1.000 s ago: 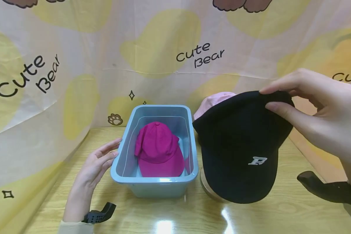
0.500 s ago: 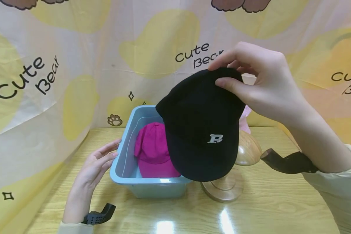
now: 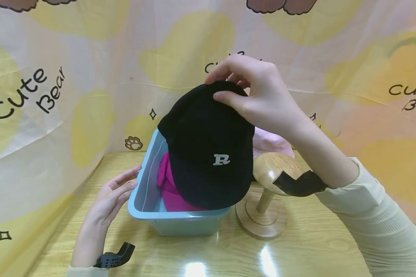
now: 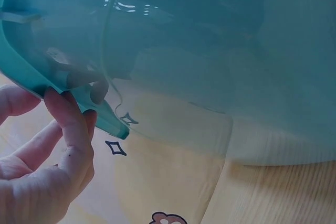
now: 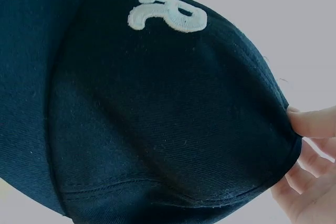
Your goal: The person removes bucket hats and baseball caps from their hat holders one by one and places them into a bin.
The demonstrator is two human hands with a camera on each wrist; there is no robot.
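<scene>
My right hand (image 3: 263, 88) pinches the crown of a black baseball cap (image 3: 208, 127) between thumb and fingers. The cap hangs brim down in front of and over a light blue plastic bin (image 3: 185, 223), hiding much of it. A white letter R (image 5: 170, 11) marks its front, large in the right wrist view. Inside the bin, a magenta cap (image 3: 168, 188) is partly covered by the black one. At the bin's left side my left hand (image 3: 111, 196) touches the rim; the left wrist view has its fingertips against the rim's outer edge (image 4: 84, 100).
A wooden hat stand (image 3: 263, 215) with a rounded top stands right of the bin, partly behind the right wrist's black mount (image 3: 299, 184). Behind it sits a pale pink hat (image 3: 272, 144). A patterned cloth (image 3: 183, 46) hangs behind the wooden table (image 3: 173, 254).
The right hand has carried the black cap leftward from in front of the stand to over the bin, covering part of the magenta cap. The left hand has stayed at the rim.
</scene>
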